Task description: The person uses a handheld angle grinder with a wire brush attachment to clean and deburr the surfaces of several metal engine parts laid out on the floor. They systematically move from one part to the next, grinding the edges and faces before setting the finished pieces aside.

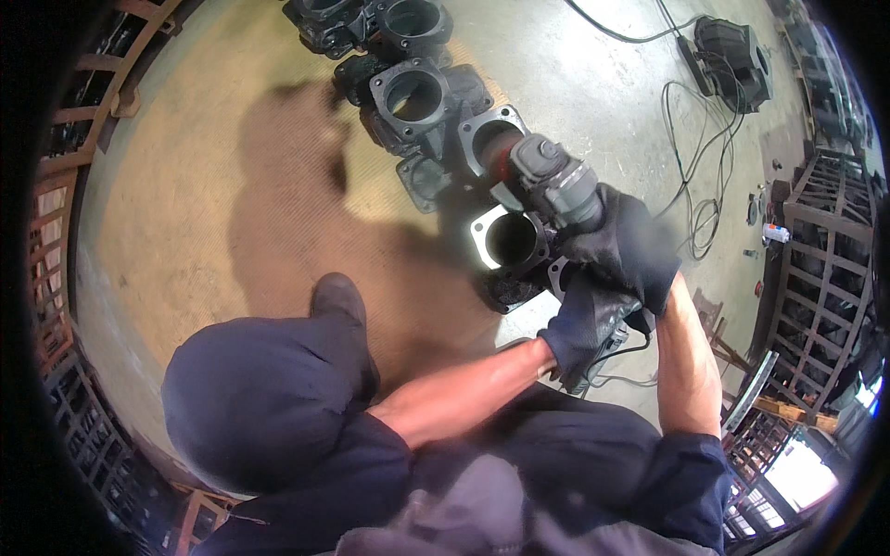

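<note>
Both my hands wear dark work gloves and hold a grey angle grinder (556,181). My right hand (630,246) is closed around its body close to the head. Lower down, my left hand (593,320) closes on the rear of the tool, its fingers partly hidden. The grinder's disc, blurred and reddish, is over the round opening of a dark metal casting with a square flange (477,134); whether it touches is unclear. Just below the grinder head stands another casting with a bright, bare flange (482,236).
More dark castings (413,97) stand in a cluster beyond, on a ribbed tan mat (185,185). Black cables (700,185) loop over the floor at right, beside a black casing (732,65). Metal rack crates (825,269) line the right, with others at left. A spray can (777,233) is near the right crates.
</note>
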The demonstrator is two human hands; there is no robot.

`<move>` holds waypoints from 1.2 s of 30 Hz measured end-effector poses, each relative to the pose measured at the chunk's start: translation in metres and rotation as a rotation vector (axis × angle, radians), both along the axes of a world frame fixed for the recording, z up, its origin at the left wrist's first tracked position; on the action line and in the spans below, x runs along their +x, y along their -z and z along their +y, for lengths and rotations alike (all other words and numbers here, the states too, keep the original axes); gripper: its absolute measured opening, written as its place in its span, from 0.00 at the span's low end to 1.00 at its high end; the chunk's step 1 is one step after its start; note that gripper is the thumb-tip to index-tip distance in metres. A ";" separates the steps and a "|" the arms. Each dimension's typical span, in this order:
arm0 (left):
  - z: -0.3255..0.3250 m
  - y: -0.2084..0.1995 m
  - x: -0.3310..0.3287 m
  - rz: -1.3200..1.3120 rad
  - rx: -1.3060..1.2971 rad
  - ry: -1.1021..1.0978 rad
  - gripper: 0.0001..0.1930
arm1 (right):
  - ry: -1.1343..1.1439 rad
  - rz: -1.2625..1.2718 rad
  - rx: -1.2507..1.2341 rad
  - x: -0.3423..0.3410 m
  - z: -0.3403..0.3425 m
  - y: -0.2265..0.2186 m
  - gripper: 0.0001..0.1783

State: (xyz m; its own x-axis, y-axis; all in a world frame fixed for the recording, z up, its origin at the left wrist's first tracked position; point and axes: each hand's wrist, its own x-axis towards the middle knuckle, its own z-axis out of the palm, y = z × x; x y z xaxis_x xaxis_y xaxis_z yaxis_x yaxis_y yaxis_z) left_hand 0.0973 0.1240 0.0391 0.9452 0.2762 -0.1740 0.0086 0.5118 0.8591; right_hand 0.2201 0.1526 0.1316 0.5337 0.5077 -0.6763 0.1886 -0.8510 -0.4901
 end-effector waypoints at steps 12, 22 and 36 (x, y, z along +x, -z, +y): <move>0.043 -0.020 0.024 0.098 0.013 0.125 0.07 | -0.011 -0.061 0.036 0.035 0.012 0.007 0.28; -0.003 -0.012 0.002 0.098 -0.232 0.086 0.09 | 0.092 -0.012 0.049 0.002 -0.015 -0.013 0.28; 0.010 -0.011 0.010 0.075 0.013 0.013 0.09 | 0.036 -0.029 0.085 0.018 -0.010 0.006 0.29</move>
State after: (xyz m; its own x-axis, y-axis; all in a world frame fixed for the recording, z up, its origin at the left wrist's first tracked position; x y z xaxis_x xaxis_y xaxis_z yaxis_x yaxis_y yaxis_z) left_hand 0.1077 0.1342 0.0505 0.9331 0.2667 -0.2411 0.0797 0.5004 0.8621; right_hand 0.2377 0.1423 0.1252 0.5714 0.5427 -0.6156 0.1738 -0.8131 -0.5555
